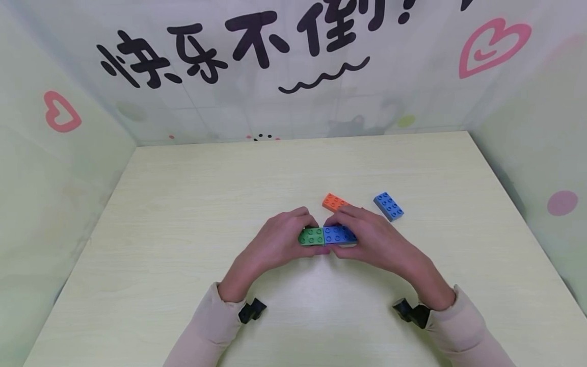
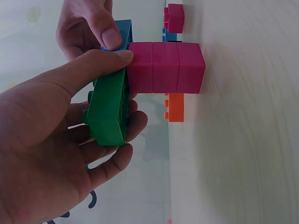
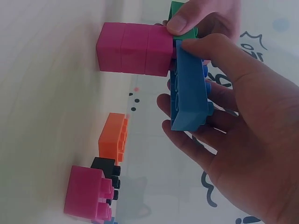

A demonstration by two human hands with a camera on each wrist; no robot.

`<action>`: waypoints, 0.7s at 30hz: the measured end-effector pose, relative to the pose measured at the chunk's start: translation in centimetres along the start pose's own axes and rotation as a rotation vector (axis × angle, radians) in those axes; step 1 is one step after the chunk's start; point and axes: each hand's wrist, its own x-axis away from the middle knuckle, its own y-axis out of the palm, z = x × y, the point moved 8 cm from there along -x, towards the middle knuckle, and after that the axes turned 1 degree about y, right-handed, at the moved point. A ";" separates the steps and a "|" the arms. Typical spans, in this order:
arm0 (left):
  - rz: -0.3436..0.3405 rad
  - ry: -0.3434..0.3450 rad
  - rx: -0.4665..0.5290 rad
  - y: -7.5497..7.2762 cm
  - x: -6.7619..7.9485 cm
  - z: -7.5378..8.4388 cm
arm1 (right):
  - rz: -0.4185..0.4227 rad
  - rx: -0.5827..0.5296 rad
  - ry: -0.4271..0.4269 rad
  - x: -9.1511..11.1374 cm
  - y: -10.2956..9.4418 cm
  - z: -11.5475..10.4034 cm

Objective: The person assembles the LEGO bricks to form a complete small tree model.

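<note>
A stack of three magenta bricks (image 2: 166,67) stands upright on the table. Across its top lie a green brick (image 1: 312,236) and a blue brick (image 1: 337,235), end to end. My left hand (image 1: 286,235) pinches the green brick, its thumb at the joint above the stack. The blue brick is gripped by my right hand (image 1: 378,238), thumb on the near side and fingers behind. Both bricks jut out sideways past the stack, their hollow undersides partly showing in the wrist views. Some magenta studs show under the blue brick's inner end in the right wrist view.
Beyond the hands lies an orange brick (image 1: 332,201), partly covered by the right hand in the head view. Another blue brick (image 1: 389,206) rests farther right. A magenta brick (image 3: 84,191) and a black brick (image 3: 103,164) sit near the orange one. Printed cloth walls (image 1: 238,112) border the table.
</note>
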 end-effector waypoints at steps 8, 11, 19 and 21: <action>-0.006 0.002 0.001 0.0 -0.1 0.0 | 0.003 -0.010 -0.007 0.0 -0.1 0.0; -0.008 0.003 0.005 0.0 -0.1 0.0 | 0.001 -0.022 -0.008 0.0 -0.1 0.0; -0.009 -0.001 0.008 0.1 0.0 -0.1 | 0.001 -0.039 -0.013 0.0 0.1 0.2; -0.010 -0.004 0.006 0.1 0.0 -0.1 | 0.001 -0.028 -0.017 0.0 0.2 0.2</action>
